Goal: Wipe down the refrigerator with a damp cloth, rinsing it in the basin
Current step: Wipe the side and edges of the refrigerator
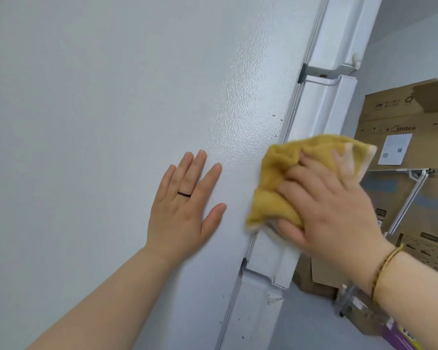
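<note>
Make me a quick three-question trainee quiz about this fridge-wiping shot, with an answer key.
1. True or false: the left hand holds the crumpled yellow cloth.
2. Which part of the white textured refrigerator does the cloth press on?
A. the middle of the side panel
B. the edge by the door seam
C. the metal hinge bracket
3. Fill in: the left hand lies ____ on the panel, fingers spread.

Key:
1. False; the right hand holds it.
2. B
3. flat
</note>
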Demonstrator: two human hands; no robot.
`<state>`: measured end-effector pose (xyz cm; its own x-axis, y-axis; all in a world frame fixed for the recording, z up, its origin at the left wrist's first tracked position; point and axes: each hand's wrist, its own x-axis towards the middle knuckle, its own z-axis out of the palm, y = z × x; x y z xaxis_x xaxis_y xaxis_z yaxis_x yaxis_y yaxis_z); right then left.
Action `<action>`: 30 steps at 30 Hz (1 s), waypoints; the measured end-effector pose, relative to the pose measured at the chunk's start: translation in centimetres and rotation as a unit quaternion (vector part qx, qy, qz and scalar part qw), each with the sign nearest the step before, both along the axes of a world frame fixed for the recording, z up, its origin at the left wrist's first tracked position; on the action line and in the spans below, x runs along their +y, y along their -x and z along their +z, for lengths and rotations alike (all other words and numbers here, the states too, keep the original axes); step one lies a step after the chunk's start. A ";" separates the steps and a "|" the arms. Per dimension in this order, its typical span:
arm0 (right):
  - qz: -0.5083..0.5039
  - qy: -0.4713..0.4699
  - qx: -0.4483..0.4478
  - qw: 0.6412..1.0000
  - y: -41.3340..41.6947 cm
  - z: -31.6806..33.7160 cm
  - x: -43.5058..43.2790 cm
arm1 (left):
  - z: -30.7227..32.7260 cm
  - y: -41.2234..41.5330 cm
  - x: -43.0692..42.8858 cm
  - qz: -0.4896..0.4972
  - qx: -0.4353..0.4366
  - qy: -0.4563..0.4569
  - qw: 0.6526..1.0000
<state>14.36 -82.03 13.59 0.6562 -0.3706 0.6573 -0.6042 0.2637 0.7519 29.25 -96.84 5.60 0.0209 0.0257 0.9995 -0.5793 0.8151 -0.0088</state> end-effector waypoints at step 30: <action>-0.074 -0.131 0.078 0.986 -1.8 -3.8 -0.3 | -1.1 -1.5 -1.0 0.010 0.074 -0.086 0.993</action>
<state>16.14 -82.30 9.76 0.6674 -0.6137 0.4219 -0.4462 0.1241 0.8863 30.72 -97.83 4.55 0.1694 -0.1435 0.9750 -0.5791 0.7860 0.2163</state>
